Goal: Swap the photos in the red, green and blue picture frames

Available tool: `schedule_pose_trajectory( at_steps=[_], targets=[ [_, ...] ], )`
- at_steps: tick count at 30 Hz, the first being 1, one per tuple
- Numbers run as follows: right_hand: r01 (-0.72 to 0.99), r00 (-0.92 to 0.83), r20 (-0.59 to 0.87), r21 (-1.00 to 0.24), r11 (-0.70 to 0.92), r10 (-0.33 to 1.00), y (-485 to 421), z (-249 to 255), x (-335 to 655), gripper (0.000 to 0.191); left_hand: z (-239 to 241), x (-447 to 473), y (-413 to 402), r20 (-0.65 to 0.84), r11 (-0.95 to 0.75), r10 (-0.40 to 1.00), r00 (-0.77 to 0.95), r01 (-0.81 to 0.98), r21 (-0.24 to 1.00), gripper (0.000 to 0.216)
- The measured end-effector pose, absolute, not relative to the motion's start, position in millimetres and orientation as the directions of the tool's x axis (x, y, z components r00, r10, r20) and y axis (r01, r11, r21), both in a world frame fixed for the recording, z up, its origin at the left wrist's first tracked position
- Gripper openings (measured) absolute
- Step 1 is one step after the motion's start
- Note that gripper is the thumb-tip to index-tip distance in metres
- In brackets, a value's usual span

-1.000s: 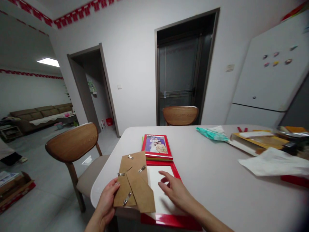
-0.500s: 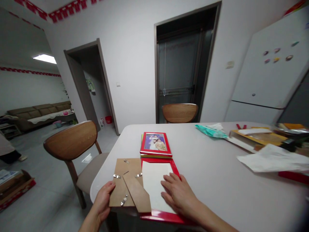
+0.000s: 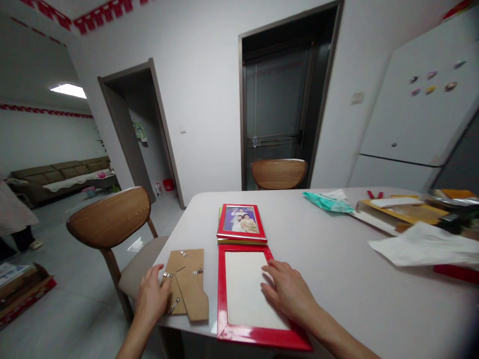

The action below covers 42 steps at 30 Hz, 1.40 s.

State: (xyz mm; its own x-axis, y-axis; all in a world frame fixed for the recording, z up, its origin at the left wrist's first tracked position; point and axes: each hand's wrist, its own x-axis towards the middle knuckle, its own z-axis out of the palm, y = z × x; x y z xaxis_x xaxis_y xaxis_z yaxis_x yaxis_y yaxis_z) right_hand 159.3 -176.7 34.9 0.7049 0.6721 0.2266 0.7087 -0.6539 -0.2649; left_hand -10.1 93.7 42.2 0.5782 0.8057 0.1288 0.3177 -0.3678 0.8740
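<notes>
A brown photo frame backing board [image 3: 190, 259] with metal clips and a fold-out stand leg lies on the table's left edge. My left hand [image 3: 152, 295] is at the board's left side, thumb and fingers apart, touching its edge. Right of the board lies a red photo frame [image 3: 222, 289], a white sheet [image 3: 243, 289] filling its opening. My right hand [image 3: 290, 289] rests over the frame's right side, fingers spread, their tips at the sheet; it hides part of that side. Just beyond, a framed photo [image 3: 242, 220] with a red border tops a small stack of frames.
On the white table's [image 3: 318, 249] right side are a teal wrapper [image 3: 327, 202], white paper [image 3: 422, 247], a yellow-brown box [image 3: 404, 212] and a red piece [image 3: 454, 273]. Wooden chairs stand at the left [image 3: 112, 217] and far side [image 3: 279, 173]. Another person [image 3: 15, 209] is at far left.
My left hand has moved the backing board leftward, off the red frame, and its fingers have loosened. My right hand has shifted slightly right. The person at far left has come further into view.
</notes>
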Motion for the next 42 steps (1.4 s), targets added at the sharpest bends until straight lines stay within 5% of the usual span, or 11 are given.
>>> schedule_pose_trajectory(
  at_steps=[7, 9, 13, 16, 21, 25, 30, 35, 39, 42],
  targets=[
    [0.525, 0.844, 0.153, -0.434, -0.732, 0.514, -182.5, 25.3, 182.6, 0.047, 28.7, 19.7, -26.1, 0.228, -0.633, 0.391, 0.892, 0.08, 0.77, 0.037],
    [0.442, 0.876, 0.113, -0.58, -0.684, 0.469, -184.0, 29.7, 183.3, 0.049, 28.0, 23.8, -40.3, 0.213, -0.649, 0.36, 0.908, 0.08, 0.757, 0.038],
    [-0.073, 0.841, -0.182, -0.971, -0.227, 0.51, -188.5, 54.8, 168.8, 0.054, 44.5, 31.2, -47.9, 0.048, -0.524, 0.37, 0.928, 0.165, 0.835, 0.051],
    [-0.267, 0.802, -0.159, -0.958, 0.108, 0.575, -186.6, 77.5, 151.8, 0.057, 64.3, 43.5, -61.1, -0.022, -0.409, 0.377, 0.926, 0.187, 0.893, 0.071],
    [-0.314, 0.794, -0.134, -0.925, 0.212, 0.593, -175.9, 92.7, 138.3, 0.059, 85.4, 62.5, -86.9, 0.084, -0.449, 0.415, 0.906, 0.124, 0.885, 0.082],
    [-0.283, 0.804, -0.15, -0.948, 0.149, 0.575, -180.4, 84.5, 141.8, 0.059, 98.2, 54.3, -67.9, 0.134, -0.419, 0.462, 0.877, 0.083, 0.904, 0.066],
    [-0.12, 0.863, -0.171, -0.983, -0.136, 0.476, -203.7, 62.7, 158.1, 0.059, 98.5, 25.4, -12.8, 0.033, -0.174, 0.527, 0.849, 0.07, 0.982, 0.05],
    [0.209, 0.898, -0.042, -0.834, -0.51, 0.437, -219.9, 32.2, 180.3, 0.051, 51.4, 4.1, 13.0, -0.129, 0.088, 0.532, 0.837, 0.097, 0.991, 0.049],
    [0.409, 0.894, 0.111, -0.594, -0.693, 0.433, -221.6, 21.5, 186.0, 0.042, 23.1, -0.4, 11.9, -0.137, -0.004, 0.579, 0.804, 0.171, 0.985, 0.053],
    [0.459, 0.877, 0.122, -0.492, -0.74, 0.464, -219.6, 21.9, 184.7, 0.038, 23.6, -2.5, 8.9, -0.037, -0.295, 0.59, 0.807, 0.258, 0.92, 0.053]
  ],
)
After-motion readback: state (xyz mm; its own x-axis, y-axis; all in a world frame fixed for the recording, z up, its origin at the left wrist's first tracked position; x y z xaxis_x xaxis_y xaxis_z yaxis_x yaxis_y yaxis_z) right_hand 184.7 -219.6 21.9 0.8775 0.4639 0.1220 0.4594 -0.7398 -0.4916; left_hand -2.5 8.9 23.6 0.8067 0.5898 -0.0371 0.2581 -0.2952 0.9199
